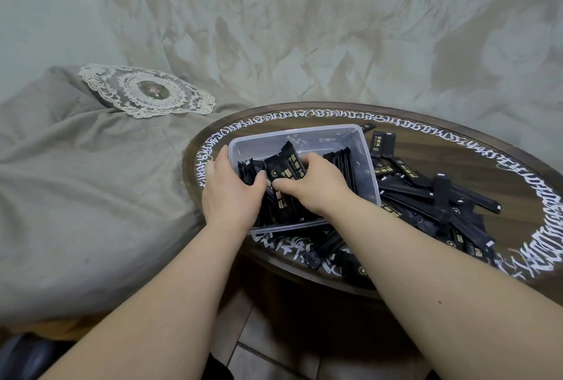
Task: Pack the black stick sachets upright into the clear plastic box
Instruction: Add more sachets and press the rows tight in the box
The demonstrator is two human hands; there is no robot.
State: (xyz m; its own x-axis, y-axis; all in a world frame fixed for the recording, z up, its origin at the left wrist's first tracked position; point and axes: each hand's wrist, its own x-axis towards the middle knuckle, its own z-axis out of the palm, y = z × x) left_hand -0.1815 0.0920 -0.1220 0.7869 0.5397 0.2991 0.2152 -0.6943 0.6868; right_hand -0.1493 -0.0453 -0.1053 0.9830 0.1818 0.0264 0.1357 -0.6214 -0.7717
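A clear plastic box stands on a round dark wooden table. Inside it, black stick sachets stand upright in rows. Both hands reach into the box. My left hand lies over the box's left rim, its thumb pressed against the sachets inside. My right hand grips a bundle of black sachets with gold print, held upright in the box's middle. A loose pile of black sachets lies on the table right of the box.
The table's rim carries white script lettering. A few sachets lie at its near edge. A grey fabric-covered seat with a lace doily stands to the left. Tiled floor shows below the table.
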